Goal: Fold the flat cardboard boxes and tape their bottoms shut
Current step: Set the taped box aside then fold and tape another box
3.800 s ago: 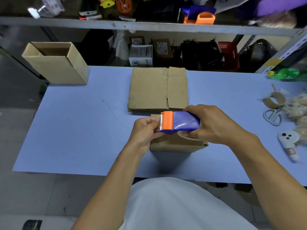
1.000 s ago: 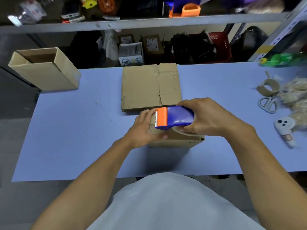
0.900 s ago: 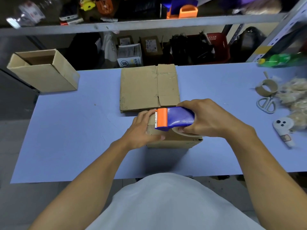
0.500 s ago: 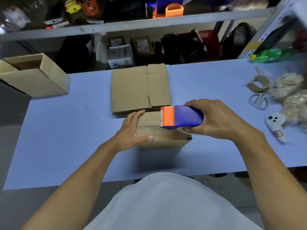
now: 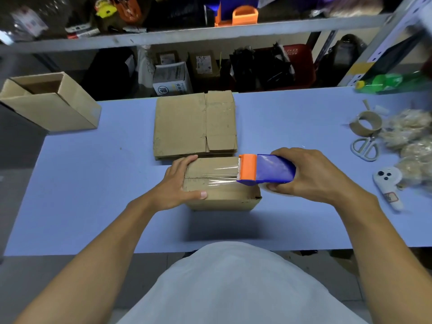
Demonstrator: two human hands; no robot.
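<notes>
A folded cardboard box (image 5: 222, 197) stands bottom-up on the blue table (image 5: 93, 195) in front of me. My left hand (image 5: 180, 183) holds its left end, fingers over the far edge and thumb along the near side. My right hand (image 5: 311, 176) grips a blue and orange tape dispenser (image 5: 266, 169) over the box's right end. A strip of clear tape (image 5: 217, 176) runs from the left end along the flap seam to the dispenser. A stack of flat cardboard boxes (image 5: 195, 123) lies just behind.
An open folded box (image 5: 50, 101) stands at the table's far left corner. At the right lie an empty tape core (image 5: 365, 121), white scissors (image 5: 364, 147), a white device (image 5: 387, 183), crumpled plastic bags (image 5: 411, 136) and a green bottle (image 5: 388, 81). Cluttered shelves (image 5: 210, 33) rise behind the table.
My right hand has drawn the dispenser from the box's left end to its right end, laying tape over the seam. My left hand shifted from the tape end to holding the box's left end.
</notes>
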